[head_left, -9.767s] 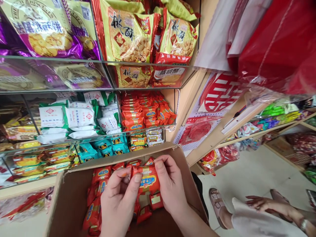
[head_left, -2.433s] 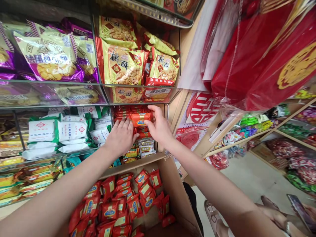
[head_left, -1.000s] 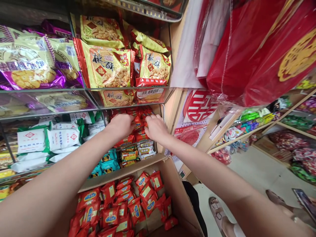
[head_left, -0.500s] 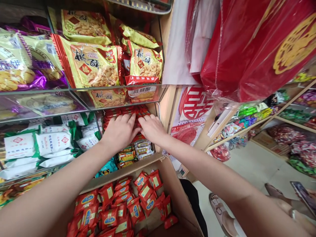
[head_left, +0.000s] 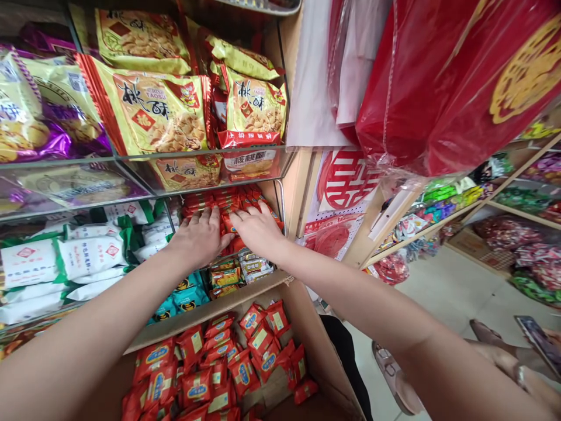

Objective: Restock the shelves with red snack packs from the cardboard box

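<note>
My left hand (head_left: 196,238) lies with its fingers outstretched on small red snack packets (head_left: 225,197) in a shelf compartment. Beside it, my right hand (head_left: 258,233) rests on the same packets, its fingers spread and pointing up the pile. Neither hand is wrapped round a packet. Below them stands an open cardboard box (head_left: 307,318), close to the shelf front. Loose red packets (head_left: 196,387) of similar look fill much of the box. The palms hide part of the shelf pile.
Yellow biscuit bags (head_left: 160,111) sit on the shelf above my hands. White-and-green packets (head_left: 92,254) fill the compartment to the left. Red bags in clear plastic (head_left: 407,88) hang at upper right. Another person's sandalled foot (head_left: 394,374) and a phone (head_left: 537,339) appear at lower right.
My hands have moved apart a little on the red packets, the left one shifting leftward and down. More red packets show between them. The view has shifted slightly.
</note>
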The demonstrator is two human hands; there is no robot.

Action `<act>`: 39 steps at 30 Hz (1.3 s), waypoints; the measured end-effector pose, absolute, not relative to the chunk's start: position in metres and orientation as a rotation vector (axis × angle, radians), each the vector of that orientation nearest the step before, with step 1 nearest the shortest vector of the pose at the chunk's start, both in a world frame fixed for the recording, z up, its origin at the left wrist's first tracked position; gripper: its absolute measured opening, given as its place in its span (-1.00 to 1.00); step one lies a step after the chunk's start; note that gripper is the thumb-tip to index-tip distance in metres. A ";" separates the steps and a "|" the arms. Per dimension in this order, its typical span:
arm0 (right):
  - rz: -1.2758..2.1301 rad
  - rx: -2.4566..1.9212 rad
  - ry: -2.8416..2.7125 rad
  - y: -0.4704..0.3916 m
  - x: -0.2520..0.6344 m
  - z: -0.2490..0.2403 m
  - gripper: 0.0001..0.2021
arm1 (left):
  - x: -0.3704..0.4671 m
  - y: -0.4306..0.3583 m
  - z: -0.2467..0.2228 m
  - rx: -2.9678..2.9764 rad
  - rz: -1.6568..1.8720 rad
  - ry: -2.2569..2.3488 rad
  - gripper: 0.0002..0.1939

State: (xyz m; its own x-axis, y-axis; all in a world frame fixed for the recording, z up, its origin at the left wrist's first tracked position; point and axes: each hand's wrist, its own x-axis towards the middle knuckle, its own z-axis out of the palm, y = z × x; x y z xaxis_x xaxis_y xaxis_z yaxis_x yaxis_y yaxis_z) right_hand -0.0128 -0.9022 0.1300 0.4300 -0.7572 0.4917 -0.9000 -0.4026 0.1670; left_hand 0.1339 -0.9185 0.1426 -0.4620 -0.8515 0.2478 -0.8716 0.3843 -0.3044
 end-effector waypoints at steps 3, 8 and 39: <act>0.466 2.251 -1.431 -0.901 -0.012 0.135 -0.77 | 0.132 -0.919 0.152 1.565 0.660 -2.575 -0.30; 0.439 2.235 -1.387 -0.900 -0.011 0.141 -0.82 | 0.136 -0.904 0.154 1.468 0.767 -2.582 -0.37; 0.361 2.350 -1.535 -0.898 -0.006 0.149 -0.79 | 0.129 -0.897 0.154 1.689 0.319 -2.674 -0.28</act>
State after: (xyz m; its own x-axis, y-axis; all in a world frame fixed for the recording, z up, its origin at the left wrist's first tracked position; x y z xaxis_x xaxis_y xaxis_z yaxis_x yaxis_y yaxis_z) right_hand -0.0062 -0.8975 0.1492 0.3937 -0.8402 0.3730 -0.9183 -0.3773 0.1196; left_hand 0.1293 -0.8974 0.1537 -0.4348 -0.8973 0.0754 -0.8899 0.4154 -0.1885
